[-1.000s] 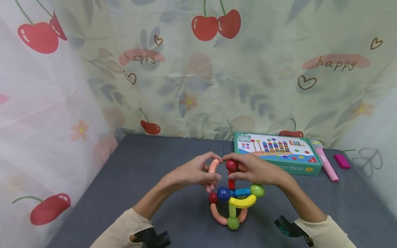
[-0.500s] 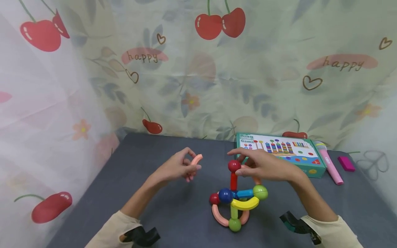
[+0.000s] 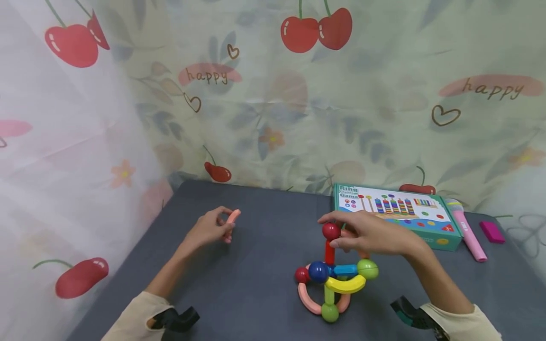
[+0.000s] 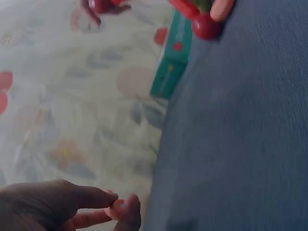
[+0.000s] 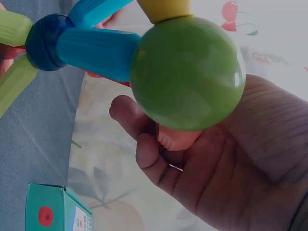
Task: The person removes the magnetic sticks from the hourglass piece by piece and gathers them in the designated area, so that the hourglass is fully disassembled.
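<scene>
A ball-and-stick building toy stands on the dark tabletop in the head view, with a red ball (image 3: 331,231) on an upright red stick (image 3: 330,254). Lower down it has a blue ball (image 3: 319,272), a green ball (image 3: 368,269), a yellow curved stick (image 3: 346,285) and salmon curved sticks (image 3: 308,300). My right hand (image 3: 375,232) holds the top, thumb and fingers about the red ball and a salmon stick (image 5: 178,138) joined under the green ball. Off to the left, my left hand (image 3: 208,228) pinches a loose salmon curved stick (image 3: 233,216) between thumb and fingers.
Behind the right hand lies a green Ring Challenge Game box (image 3: 396,213). A pink toy microphone (image 3: 469,237) and a small magenta block (image 3: 492,232) lie to its right. A printed cloth (image 3: 264,109) hangs along the table's back edge (image 3: 256,189).
My left hand has moved away from the toy to the left, taking the loose salmon stick with it. My right hand has stayed at the top of the toy. The head view has shifted slightly.
</scene>
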`<control>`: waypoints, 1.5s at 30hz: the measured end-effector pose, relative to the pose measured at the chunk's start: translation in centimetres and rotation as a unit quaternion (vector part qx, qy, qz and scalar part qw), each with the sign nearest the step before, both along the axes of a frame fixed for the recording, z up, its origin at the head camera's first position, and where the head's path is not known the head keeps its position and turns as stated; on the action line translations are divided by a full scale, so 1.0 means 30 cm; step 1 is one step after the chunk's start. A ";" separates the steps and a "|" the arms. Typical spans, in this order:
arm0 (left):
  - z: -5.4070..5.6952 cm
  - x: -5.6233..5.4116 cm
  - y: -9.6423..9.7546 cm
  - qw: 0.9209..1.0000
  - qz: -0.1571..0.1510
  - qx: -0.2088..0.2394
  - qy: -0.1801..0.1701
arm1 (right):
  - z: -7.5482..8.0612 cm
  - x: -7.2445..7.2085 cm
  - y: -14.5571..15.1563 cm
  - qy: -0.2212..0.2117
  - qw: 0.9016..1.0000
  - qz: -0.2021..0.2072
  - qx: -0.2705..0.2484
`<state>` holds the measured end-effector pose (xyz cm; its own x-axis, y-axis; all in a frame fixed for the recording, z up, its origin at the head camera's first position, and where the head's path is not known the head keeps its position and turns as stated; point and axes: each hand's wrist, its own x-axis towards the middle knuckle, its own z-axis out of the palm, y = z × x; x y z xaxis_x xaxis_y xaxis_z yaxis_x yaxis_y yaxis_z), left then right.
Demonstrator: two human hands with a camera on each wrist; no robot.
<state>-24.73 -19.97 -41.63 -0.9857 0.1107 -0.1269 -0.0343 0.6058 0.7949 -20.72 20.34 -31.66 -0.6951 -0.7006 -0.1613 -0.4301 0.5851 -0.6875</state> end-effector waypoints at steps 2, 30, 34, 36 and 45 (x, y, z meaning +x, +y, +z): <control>-0.012 -0.004 -0.063 0.999 0.019 -0.026 0.012 | 0.002 0.002 -0.005 -0.005 1.000 -0.003 0.004; -0.117 -0.053 -0.462 0.954 0.180 -0.203 0.131 | 0.019 0.009 -0.005 -0.015 1.000 0.010 0.021; -0.100 -0.041 -0.446 0.951 0.159 -0.226 0.137 | 0.029 0.005 0.007 -0.023 1.000 0.003 0.014; -0.076 -0.038 -0.411 0.946 0.149 -0.239 0.157 | 0.034 0.002 0.009 -0.022 1.000 0.009 0.015; 0.105 -0.048 0.026 0.971 -0.052 -0.120 0.202 | 0.040 -0.020 0.005 -0.019 0.999 0.042 0.020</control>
<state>-26.16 -19.18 -38.47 -0.9456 0.2268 0.2334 0.3217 0.7593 0.5657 -21.34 20.48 -30.46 -0.6271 -0.7487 -0.2149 -0.4536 0.5752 -0.6807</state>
